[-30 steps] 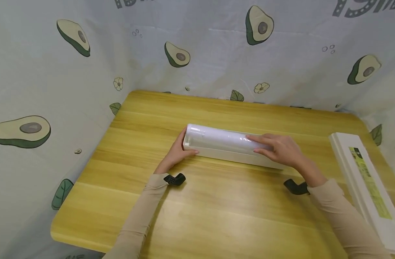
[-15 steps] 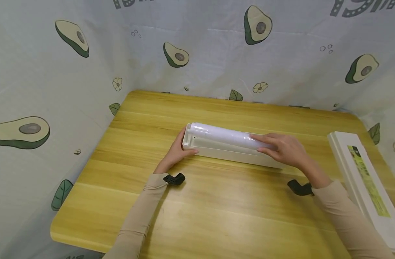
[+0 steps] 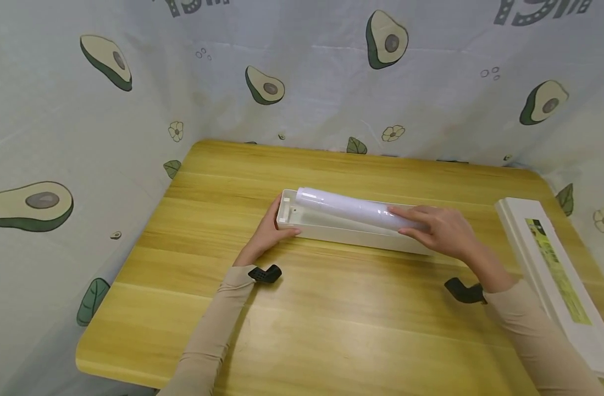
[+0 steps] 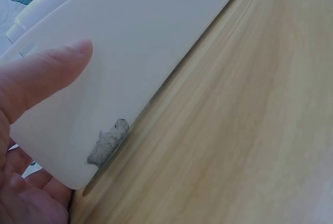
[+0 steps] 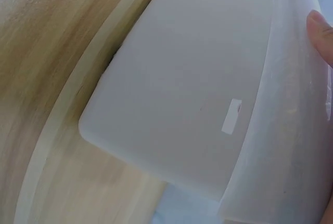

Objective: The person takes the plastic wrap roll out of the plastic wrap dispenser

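Note:
A long, open white box (image 3: 341, 235) lies on the table, its left end held by my left hand (image 3: 268, 230). The left thumb (image 4: 57, 67) presses the front wall and the other fingers go round the end. My right hand (image 3: 442, 231) grips a glossy roll of plastic wrap (image 3: 348, 208) near its right end, thumb in front and fingers over the top. The roll's left end is tilted up out of the box; its right end is hidden under the hand. In the right wrist view the roll (image 5: 291, 130) sticks out past the box's end.
A long white lid (image 3: 524, 247) with a yellow-green label lies at the right of the wooden table (image 3: 331, 319), beside my right forearm. Avocado-print cloth (image 3: 311, 71) hangs behind and to the left of the table.
The roll has slid to the right and its left end has lifted, baring the box's inner left end. My right hand has moved right with it; the left hand keeps its hold.

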### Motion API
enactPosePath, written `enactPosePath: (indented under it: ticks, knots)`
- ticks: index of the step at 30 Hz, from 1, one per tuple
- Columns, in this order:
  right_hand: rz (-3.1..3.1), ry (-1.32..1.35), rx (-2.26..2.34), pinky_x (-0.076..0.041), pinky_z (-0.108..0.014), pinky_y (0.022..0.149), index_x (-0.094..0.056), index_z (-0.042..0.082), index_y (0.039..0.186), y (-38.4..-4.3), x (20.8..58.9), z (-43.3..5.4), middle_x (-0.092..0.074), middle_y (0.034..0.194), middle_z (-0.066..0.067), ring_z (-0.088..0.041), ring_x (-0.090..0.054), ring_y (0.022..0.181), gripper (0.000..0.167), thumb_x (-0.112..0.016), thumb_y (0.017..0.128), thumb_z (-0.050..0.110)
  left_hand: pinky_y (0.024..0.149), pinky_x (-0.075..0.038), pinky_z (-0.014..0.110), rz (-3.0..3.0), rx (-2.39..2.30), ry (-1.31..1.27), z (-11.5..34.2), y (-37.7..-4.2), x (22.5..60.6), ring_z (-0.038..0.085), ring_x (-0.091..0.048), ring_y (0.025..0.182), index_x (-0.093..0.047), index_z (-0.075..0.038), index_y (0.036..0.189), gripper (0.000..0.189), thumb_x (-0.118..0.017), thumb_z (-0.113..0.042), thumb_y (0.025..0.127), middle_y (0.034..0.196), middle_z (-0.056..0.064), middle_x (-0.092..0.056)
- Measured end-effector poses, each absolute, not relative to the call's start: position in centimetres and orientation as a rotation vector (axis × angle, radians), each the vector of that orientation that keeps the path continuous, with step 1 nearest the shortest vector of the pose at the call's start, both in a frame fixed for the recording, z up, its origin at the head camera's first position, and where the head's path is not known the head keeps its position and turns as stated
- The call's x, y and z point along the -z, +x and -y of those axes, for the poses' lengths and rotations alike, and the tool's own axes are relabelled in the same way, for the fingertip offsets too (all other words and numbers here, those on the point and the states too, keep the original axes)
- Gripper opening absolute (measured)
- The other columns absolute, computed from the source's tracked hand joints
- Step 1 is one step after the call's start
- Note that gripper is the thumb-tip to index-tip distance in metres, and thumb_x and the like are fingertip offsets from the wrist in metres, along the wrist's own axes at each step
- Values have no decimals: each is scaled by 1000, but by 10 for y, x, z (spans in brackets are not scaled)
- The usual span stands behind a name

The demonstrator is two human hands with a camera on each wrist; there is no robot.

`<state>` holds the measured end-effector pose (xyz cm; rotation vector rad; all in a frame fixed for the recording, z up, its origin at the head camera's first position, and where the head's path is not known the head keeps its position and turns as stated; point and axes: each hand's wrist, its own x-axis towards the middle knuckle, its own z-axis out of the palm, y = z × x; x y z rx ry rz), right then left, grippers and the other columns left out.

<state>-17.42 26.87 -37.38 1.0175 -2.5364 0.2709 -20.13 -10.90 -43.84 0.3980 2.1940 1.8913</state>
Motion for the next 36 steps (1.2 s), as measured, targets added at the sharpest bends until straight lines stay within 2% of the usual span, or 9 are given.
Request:
enactPosePath:
  ticks: [7,13,19,27,36]
  knots:
    - [2585,972,-260,-29,-18,46,-56,31,130,-168,374,-272,-72,105,-12,-14,-57,56,59,-75,74,25,112,-28,47,-2208,-1895,375,108,-212,462,33,-36,131,-9,-18,152,101,-74,-2,77,150,13,-30]
    - [2558,957,-239,-32,-20,45,-58,31,129,-164,374,-276,-72,102,-11,-15,-59,59,57,-75,74,27,112,-29,46,-2244,-1897,394,107,-212,465,30,-38,129,-9,-17,152,101,-74,-3,76,150,12,-31]
    - [2529,945,-229,-30,-20,44,-59,31,128,-161,373,-281,-73,99,-9,-10,-51,51,54,-73,76,31,108,-34,45,-2219,-1919,408,107,-213,466,29,-40,126,-9,-17,152,102,-74,0,75,148,12,-32]
    - [2524,937,-214,-31,-20,44,-60,30,127,-157,373,-285,-73,96,-8,-12,-54,52,55,-75,74,29,109,-32,45,-2214,-1922,385,107,-212,467,30,-39,127,-8,-17,152,101,-73,0,76,151,13,-29]
    - [2547,896,-203,-29,-19,43,-59,29,128,-154,372,-290,-73,95,-9,-9,-48,50,56,-75,74,28,111,-29,46,-2222,-1914,379,107,-211,464,29,-36,131,-7,-19,152,102,-73,-1,77,152,10,-27]
